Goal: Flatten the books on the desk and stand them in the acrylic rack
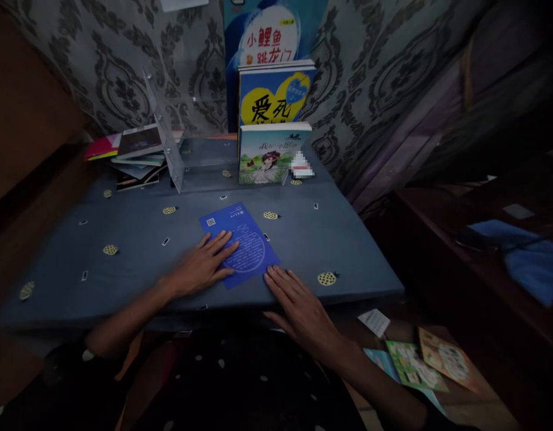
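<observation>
- Spreading across the lap at the bottom edge, dark polka-dot clothing (240, 389) looks soft and loosely draped.
- Beside the table's near right corner, lower down, a green booklet (404, 362) and an orange booklet (451, 359) lie overlapping, perhaps simply dropped there; their covers are glossy and brightly printed.
- The right hand (301, 308) is unclenched and grasps nothing, its fingers straight and close together; their tips meet the leaflet's near right corner, probably to steady it.
- The left hand (207, 261) lies palm down with fingers spread over the leaflet's left side, gripping nothing, likely pressing it flat.
- The blue leaflet (245, 254) is between the hands, near the table's front edge and askew to it: a thin, smooth rectangle with a QR code and white print inside a circular outline.
- Beneath it, the grey-blue tablecloth (133, 281) carries yellow pineapples and hangs over the front edge.
- Farther back, a clear acrylic stand (164, 134) has rigid, see-through panels. A green-covered picture book (258, 158) stands before a blue-and-yellow book (247, 84), apparently stepped so each title shows.
- To their left, a loose book pile (139, 149) lies flat, edges uneven.
- Behind everything hangs or stretches a grey damask-patterned backdrop (191, 78); whether fabric or wallpaper, I cannot tell.
</observation>
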Motion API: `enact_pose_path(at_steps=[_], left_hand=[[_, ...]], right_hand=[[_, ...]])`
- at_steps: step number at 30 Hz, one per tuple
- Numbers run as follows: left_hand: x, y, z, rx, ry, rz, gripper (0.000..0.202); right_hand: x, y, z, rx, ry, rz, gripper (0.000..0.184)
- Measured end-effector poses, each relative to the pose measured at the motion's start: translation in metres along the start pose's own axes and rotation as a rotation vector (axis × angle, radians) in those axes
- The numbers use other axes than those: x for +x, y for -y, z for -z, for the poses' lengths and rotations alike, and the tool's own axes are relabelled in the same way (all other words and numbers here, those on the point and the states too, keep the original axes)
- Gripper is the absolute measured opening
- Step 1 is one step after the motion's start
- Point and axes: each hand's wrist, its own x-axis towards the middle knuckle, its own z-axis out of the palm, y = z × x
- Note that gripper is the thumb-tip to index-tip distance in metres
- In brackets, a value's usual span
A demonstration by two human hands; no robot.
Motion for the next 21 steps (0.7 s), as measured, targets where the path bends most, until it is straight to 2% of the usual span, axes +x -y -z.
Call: enact_pose_path(at_steps=[4,7,10,13,17,21], left_hand=[[-0.018,-0.017,0.001,-0.041,0.010,-0.122,0.093],[-0.027,-0.029,0.002,-0.071,0.008,-0.170,0.098],[-0.033,-0.039,0.003,-0.061,-0.005,-0.154,0.091],[-0.040,-0.048,-0.001,-0.018,-0.037,-0.122,0.078],[-0.054,-0.056,-0.012,0.050,-0.127,-0.082,0.061],[-0.069,-0.058,-0.022,0.112,-0.253,-0.083,0.051]], right_hand=[[-0.004,0.000,0.001,0.061,-0.020,-0.005,0.071],[0.000,-0.010,-0.001,0.062,-0.054,-0.042,0.074],[0.008,-0.020,-0.006,0.024,-0.057,-0.101,0.087],[0.014,-0.019,-0.009,0.026,-0.007,-0.076,0.095],[0.020,0.000,-0.008,0.076,0.068,0.043,0.083],[0.022,0.018,-0.003,0.111,0.087,0.089,0.068]])
